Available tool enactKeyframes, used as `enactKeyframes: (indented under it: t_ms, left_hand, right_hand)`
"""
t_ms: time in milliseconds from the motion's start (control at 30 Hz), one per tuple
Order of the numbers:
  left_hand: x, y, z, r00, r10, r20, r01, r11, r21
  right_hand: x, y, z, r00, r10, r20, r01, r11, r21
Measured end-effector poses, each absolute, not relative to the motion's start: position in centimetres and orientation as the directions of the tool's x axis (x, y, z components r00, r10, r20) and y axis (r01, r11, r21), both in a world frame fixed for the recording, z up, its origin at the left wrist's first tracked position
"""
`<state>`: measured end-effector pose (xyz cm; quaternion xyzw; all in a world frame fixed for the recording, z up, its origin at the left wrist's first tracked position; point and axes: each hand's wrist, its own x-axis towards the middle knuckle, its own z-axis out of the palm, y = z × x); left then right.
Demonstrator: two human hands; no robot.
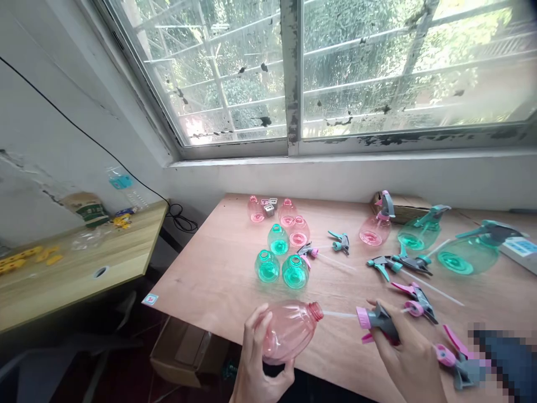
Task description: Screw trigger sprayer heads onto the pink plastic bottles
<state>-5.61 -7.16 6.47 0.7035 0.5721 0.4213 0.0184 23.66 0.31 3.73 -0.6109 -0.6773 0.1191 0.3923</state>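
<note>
In my left hand [258, 361] lies a clear pink spray bottle body [291, 330], tilted on its side with its open neck toward the right. My right hand [403, 347] grips a grey and pink trigger sprayer [380, 322]. From its pink collar a thin white dip tube [339, 314] reaches left to the bottle's mouth; whether the tip is inside I cannot tell. The collar is apart from the neck. Near my right hand lie two more grey and pink trigger sprayers [423, 302], [461, 361].
Pink bottles [299, 232] and green bottles [295, 272] without tops stand beyond my left hand. Loose green trigger sprayers [380, 266] lie mid-table. Topped spray bottles [375, 226] stand at the back right by a cardboard box [403, 207]. Another desk [126, 240] is at left.
</note>
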Motion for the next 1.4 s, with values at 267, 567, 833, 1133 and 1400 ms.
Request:
enactKeyframes:
  t_ms: [267, 567, 833, 1133, 1400]
  left_hand:
    - [-5.0, -7.5, 5.4, 0.026, 0.924, 0.382, 0.672, -0.299, 0.677]
    - [-6.2, -7.4, 5.7, -0.073, 0.923, 0.377, 0.58, -0.269, 0.769]
    - [-5.9, -7.2, 5.5, 0.037, 0.924, 0.381, 0.573, -0.332, 0.749]
    - [-4.6, -5.3, 5.7, 0.333, 0.931, 0.146, 0.5, -0.306, 0.81]
    - [-1.9, -0.9, 10.1, 0.679, 0.734, 0.016, 0.414, -0.4, 0.817]
  right_hand:
    - [22.8, -2.2, 2.2, -0.202, 0.979, 0.009, 0.508, 0.112, -0.854]
    - [28.8, -3.9, 0.9, 0.285, 0.949, -0.132, 0.39, -0.241, -0.889]
    - [27.2, -4.2, 3.8, 0.284, 0.956, -0.068, 0.319, -0.161, -0.934]
    - [22.3, -5.2, 0.4, -0.038, 0.969, -0.242, 0.056, -0.24, -0.969]
    - [24.3, -7.7, -1.3, 0.249, 0.932, -0.265, -0.164, -0.229, -0.96]
